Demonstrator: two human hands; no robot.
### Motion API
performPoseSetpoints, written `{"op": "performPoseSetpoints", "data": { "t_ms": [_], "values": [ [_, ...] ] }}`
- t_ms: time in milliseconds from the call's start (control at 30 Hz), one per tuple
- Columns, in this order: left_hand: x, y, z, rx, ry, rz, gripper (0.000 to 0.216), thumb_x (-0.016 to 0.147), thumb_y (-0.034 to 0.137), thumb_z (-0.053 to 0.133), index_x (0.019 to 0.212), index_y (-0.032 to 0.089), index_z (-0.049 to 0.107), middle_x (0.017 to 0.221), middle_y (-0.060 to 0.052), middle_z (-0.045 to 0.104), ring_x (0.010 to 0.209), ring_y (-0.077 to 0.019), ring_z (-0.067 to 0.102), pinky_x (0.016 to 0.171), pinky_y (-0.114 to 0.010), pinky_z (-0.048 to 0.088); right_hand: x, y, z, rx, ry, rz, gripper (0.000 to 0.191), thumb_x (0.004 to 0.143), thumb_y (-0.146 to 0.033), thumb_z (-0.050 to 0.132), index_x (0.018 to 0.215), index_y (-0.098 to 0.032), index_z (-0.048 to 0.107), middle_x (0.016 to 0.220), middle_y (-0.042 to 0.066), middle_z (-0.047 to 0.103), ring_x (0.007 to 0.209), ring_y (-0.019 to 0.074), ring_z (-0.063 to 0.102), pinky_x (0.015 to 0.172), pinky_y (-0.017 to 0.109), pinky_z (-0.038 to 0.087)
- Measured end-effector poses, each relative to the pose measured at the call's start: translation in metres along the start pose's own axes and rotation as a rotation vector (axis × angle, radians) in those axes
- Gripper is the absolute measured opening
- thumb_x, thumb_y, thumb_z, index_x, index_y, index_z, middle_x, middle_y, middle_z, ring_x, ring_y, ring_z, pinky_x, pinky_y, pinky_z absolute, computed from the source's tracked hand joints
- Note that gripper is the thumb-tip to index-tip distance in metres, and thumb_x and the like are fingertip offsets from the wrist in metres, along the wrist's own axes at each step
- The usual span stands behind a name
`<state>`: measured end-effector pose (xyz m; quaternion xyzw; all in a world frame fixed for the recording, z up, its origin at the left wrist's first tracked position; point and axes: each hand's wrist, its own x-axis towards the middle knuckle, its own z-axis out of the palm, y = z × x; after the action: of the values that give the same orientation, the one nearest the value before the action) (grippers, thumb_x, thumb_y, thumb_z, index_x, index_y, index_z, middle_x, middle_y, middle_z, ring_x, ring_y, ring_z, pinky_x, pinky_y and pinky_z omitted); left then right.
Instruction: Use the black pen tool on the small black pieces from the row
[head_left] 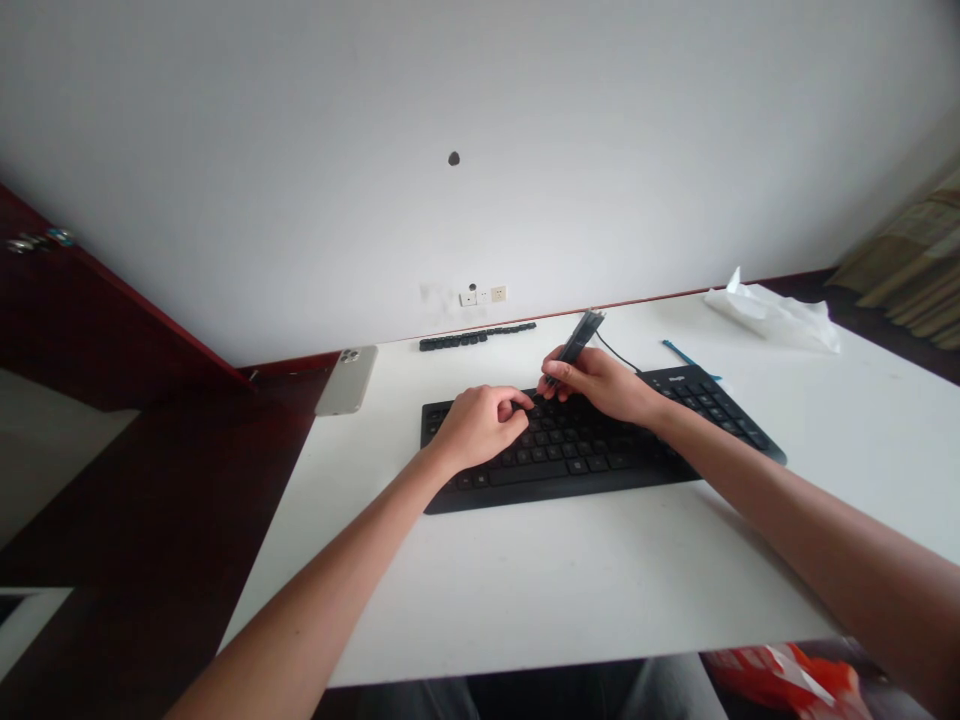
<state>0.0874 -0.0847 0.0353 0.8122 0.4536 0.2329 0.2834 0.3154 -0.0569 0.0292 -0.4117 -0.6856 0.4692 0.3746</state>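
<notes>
Over the black keyboard (577,450) it's close work: the right hand (604,385) pinches a slim black tool (576,345) firmly between thumb and fingers, its lower end down by the top keys, though this view can't settle exactly what the tool is. The left hand (480,425) sits half-curled on the keyboard, not clenched and gripping nothing, its index fingertip (526,400) touching the keys just beside the tool's tip. That's the danger spot: one slip of the tool could jab those fingers or scratch the keys. The thin black cable (619,352) rising behind the keyboard could also snag the right hand. Behind the keyboard, a row of black keycaps (476,338) lies near the back edge of the white table (525,590), where a stray sweep could scatter it. Left of the keyboard sits a pale smartphone (346,380), and behind its right end lie a blue strip (686,357) and a crumpled plastic bag (772,318).
</notes>
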Motion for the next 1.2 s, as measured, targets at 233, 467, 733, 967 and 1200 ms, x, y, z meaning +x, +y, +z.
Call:
{"op": "performPoseSetpoints", "data": {
  "t_ms": [233,467,733,967,1200],
  "values": [
    [0.0,0.001,-0.001,-0.055,0.024,-0.024,0.02,0.086,0.02,0.057,0.099,0.021,0.072,0.064,0.006,0.057,0.059,-0.0111,0.05,0.063,-0.026,0.039,-0.002,0.0,0.003,0.049,0.004,0.025,0.047,0.091,-0.064,0.063,0.095,-0.018,0.061,0.083,0.008,0.076,0.075,0.0197,0.073,0.064,0.03,0.058],
    [0.0,0.0,-0.001,-0.027,-0.025,-0.008,0.026,0.085,0.02,0.057,0.103,0.023,0.076,0.062,0.005,0.057,0.057,-0.0114,0.049,0.064,-0.027,0.039,-0.001,0.0,0.006,0.131,0.071,0.108,0.049,0.082,-0.065,0.074,0.093,-0.018,0.063,0.08,0.008,0.076,0.073,0.021,0.075,0.069,0.034,0.064],
    [-0.006,0.02,0.003,-0.024,-0.185,0.121,0.026,0.085,0.016,0.055,0.075,0.023,0.078,0.049,0.005,0.051,0.055,-0.0112,0.046,0.076,-0.029,0.043,-0.001,0.002,0.006,0.053,0.07,0.098,0.048,0.087,-0.065,0.069,0.091,-0.017,0.066,0.083,0.009,0.077,0.075,0.0205,0.074,0.072,0.034,0.065],
    [-0.003,0.012,0.001,0.002,-0.003,0.033,0.029,0.089,0.018,0.053,0.103,0.022,0.077,0.063,0.003,0.06,0.056,-0.0123,0.047,0.063,-0.027,0.04,-0.002,0.004,0.01,0.02,0.112,0.089,0.043,0.091,-0.062,0.066,0.095,-0.019,0.063,0.084,0.009,0.077,0.075,0.0231,0.075,0.07,0.037,0.064],
    [-0.002,0.012,0.006,0.182,0.026,0.057,0.026,0.088,0.019,0.058,0.105,0.022,0.078,0.064,0.002,0.063,0.065,-0.0161,0.056,0.078,-0.032,0.047,-0.001,0.004,0.013,0.04,0.149,0.034,0.043,0.091,-0.061,0.066,0.095,-0.019,0.061,0.082,0.009,0.076,0.072,0.021,0.074,0.068,0.034,0.063]
  ]
}}
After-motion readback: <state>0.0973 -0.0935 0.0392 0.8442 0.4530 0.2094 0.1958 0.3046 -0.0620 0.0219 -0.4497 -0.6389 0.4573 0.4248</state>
